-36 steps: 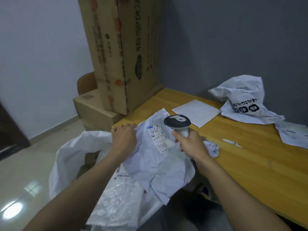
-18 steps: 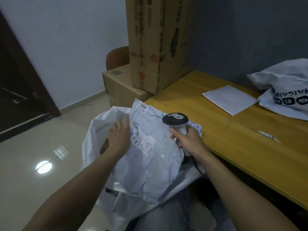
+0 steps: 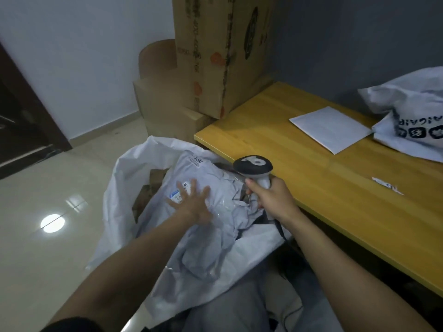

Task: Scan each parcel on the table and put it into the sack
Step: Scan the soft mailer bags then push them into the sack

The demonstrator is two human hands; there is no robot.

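One grey mailer [image 3: 215, 178] sits in the sack [image 3: 124, 180] beside the table [image 3: 311, 185] — left hand [image 3: 191, 204] spread flat on it, stowing; right hand [image 3: 272, 200] grips the scanner [image 3: 253, 167]. Next, probably, the table's white parcel [image 3: 407, 104] needs fetching.

The parcel [image 3: 206, 212] lies in the sack [image 3: 124, 188], left of the table [image 3: 311, 188].

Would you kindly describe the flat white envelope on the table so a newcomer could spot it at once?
Start at the yellow wooden table. Near its far edge, between the tall cardboard box and the crumpled white bag with black print, lies the envelope. It is flat, smooth and blank, unlike the rumpled bag beside it.
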